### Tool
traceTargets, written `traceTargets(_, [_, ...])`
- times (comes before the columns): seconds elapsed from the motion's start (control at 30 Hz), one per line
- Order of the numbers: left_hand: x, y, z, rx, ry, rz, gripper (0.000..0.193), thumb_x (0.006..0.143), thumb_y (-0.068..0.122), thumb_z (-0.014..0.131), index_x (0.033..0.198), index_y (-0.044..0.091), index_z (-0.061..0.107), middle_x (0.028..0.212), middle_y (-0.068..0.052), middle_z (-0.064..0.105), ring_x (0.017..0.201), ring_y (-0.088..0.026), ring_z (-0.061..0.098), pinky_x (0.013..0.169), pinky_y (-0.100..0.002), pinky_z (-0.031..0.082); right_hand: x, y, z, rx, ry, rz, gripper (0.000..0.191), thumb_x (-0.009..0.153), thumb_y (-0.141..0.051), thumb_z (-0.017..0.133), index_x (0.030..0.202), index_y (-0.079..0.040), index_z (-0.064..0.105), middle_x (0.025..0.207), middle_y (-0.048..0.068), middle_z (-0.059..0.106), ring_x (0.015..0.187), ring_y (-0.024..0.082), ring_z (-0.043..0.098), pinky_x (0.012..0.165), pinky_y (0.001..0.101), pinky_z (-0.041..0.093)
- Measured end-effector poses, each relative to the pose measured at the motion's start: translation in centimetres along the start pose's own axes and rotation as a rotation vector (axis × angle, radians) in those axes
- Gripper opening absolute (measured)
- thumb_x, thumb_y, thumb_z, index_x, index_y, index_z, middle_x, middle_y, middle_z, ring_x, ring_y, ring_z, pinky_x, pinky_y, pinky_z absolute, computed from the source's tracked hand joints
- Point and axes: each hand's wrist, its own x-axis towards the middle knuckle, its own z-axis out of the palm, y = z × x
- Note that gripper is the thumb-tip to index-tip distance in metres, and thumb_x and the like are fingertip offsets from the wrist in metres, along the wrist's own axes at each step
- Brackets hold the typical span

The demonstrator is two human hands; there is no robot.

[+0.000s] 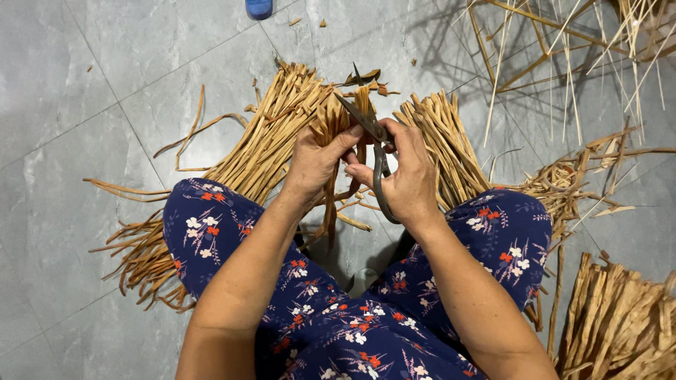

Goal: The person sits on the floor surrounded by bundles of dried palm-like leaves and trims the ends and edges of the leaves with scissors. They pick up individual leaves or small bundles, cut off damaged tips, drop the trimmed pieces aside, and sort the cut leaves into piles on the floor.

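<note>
floral trousers point(338, 331) nearest. left hand point(313, 165) grips a tuft of dried strips point(331, 123) upright at centre; right hand point(405, 183) works dark scissors point(370, 134), blades open across it. best held taut, cut square.

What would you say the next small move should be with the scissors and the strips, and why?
Probably closing the scissors across the strip ends. The right hand holds their handles, the blades stand open at the tips of the small bunch of strips gripped in the left hand, so the uneven ends look ready to trim.
</note>
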Motion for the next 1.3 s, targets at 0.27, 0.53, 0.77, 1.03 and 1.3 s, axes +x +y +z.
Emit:
traceTargets(0.27, [-0.3, -0.1, 0.5, -0.016, 0.024, 0.011, 0.016, 0.095, 0.012, 0.076, 0.107, 0.002, 0.073, 0.088, 0.000, 0.071, 0.068, -0.007, 0.060, 0.059, -0.023, 0.050, -0.3, 0.2, 0.4, -0.014, 0.046, 0.004, 0.074, 0.074, -0.039, 0.095, 0.129, -0.003, 0.061, 0.106, 0.011, 0.062, 0.087, 0.022, 0.065, 0.072, 0.0341, 0.056])
traceTargets(0.53, [-0.4, -0.1, 0.3, 0.060, 0.045, 0.045, 0.014, 0.095, 0.015, 0.076, 0.103, 0.003, 0.073, 0.084, 0.002, 0.069, 0.069, -0.007, 0.061, 0.060, -0.023, 0.050, -0.3, 0.1, 0.6, -0.019, 0.103, -0.090, 0.066, 0.077, -0.037, 0.094, 0.126, -0.005, 0.063, 0.110, 0.010, 0.067, 0.092, 0.024, 0.069, 0.080, 0.0353, 0.057])
traceTargets(0.77, [-0.4, -0.6, 0.6, -0.022, 0.026, 0.020, 0.013, 0.093, 0.012, 0.076, 0.103, 0.003, 0.074, 0.085, 0.002, 0.070, 0.071, -0.006, 0.062, 0.062, -0.023, 0.051, -0.3, -0.3, 0.3, -0.021, 0.088, -0.053, 0.068, 0.074, -0.037, 0.094, 0.123, -0.002, 0.063, 0.105, 0.010, 0.066, 0.087, 0.023, 0.068, 0.075, 0.0346, 0.056])
traceTargets(1.03, [-0.3, -0.5, 0.5, 0.009, 0.028, 0.047, 0.012, 0.094, 0.013, 0.075, 0.102, 0.005, 0.072, 0.085, 0.002, 0.069, 0.073, -0.005, 0.062, 0.063, -0.022, 0.052, 0.3, -0.8, 0.0, 0.181, 0.038, 0.043, 0.047, 0.080, -0.022, 0.092, 0.117, -0.002, 0.071, 0.089, 0.004, 0.074, 0.075, 0.010, 0.066, 0.069, 0.0262, 0.055])
traceTargets(1.3, [-0.1, -0.7, 0.2, 0.153, -0.029, 0.023, 0.017, 0.094, 0.018, 0.076, 0.106, 0.005, 0.074, 0.093, -0.002, 0.074, 0.084, -0.010, 0.069, 0.079, -0.029, 0.058, 0.4, -0.5, -0.4, 0.302, -0.026, 0.210, 0.036, 0.084, -0.019, 0.089, 0.114, -0.004, 0.075, 0.087, 0.001, 0.074, 0.075, 0.006, 0.063, 0.065, 0.0230, 0.052])
